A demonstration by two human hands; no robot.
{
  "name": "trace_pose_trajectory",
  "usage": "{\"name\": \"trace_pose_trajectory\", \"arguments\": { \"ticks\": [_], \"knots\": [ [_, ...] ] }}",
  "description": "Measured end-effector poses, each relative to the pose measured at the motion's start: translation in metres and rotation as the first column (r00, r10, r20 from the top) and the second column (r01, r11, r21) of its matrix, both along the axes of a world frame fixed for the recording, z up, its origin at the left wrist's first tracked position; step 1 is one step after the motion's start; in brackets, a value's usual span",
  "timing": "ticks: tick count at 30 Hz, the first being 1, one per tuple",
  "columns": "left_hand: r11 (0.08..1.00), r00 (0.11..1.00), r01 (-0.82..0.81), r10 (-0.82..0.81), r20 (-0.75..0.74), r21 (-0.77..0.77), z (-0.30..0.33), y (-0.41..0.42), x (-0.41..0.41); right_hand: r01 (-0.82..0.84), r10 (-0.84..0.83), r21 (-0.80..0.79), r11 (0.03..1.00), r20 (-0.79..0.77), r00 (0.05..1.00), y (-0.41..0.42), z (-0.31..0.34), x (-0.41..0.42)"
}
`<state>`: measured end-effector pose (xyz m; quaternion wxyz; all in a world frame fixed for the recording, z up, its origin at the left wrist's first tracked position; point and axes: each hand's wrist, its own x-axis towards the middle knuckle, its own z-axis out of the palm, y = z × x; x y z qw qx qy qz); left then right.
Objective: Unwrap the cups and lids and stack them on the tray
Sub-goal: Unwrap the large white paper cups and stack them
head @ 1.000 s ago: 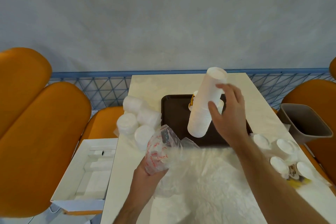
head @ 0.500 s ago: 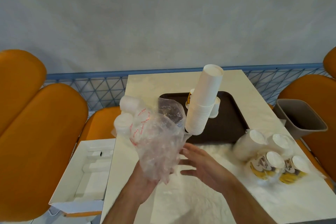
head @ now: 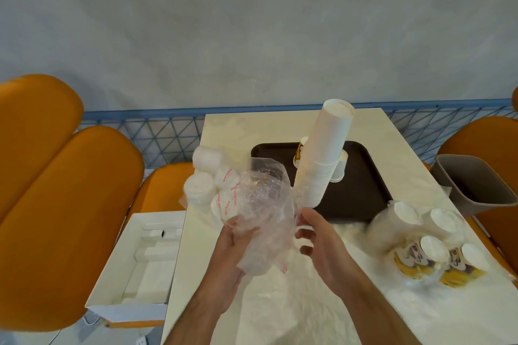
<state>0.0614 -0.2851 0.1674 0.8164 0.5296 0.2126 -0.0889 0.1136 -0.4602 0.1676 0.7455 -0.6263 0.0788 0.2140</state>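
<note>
Tray front: a tall leaning stack of white cups stands on the brown tray, with two short cups just behind it.
Tray right half: bare, open from above.
Table's left edge: wrapped lid bundles crowd it.
Table's right edge: wrapped cup sleeves lie there, a grey bin beyond.
Near centre: a crumpled plastic bag, held in the left hand and touched by the right hand, blocks the way to the stack.
Far table end: clear marble.
</note>
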Motion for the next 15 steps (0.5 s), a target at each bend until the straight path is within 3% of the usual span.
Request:
{"name": "trace_pose_trajectory", "arguments": {
  "ticks": [2, 5, 10, 15],
  "knots": [
    [0.993, 0.999, -0.018, 0.021, -0.026, 0.113, -0.003, -0.004, 0.004, -0.074, 0.074, 0.024, 0.997, 0.027, 0.997, -0.003, 0.003, -0.001],
    [0.975, 1.000, -0.002, 0.009, -0.029, 0.224, -0.006, -0.008, 0.006, -0.078, 0.085, -0.073, 0.994, 0.099, 0.991, -0.002, 0.000, 0.003],
    [0.955, 0.999, 0.040, -0.041, -0.002, 0.293, -0.007, 0.000, 0.006, 0.118, -0.112, -0.045, 0.992, 0.127, 0.986, -0.011, -0.003, 0.016],
    [0.956, 0.985, -0.172, 0.172, 0.022, 0.236, -0.005, 0.030, 0.009, 0.292, -0.259, -0.129, 0.948, 0.222, 0.940, -0.047, -0.001, 0.033]
  ]
}}
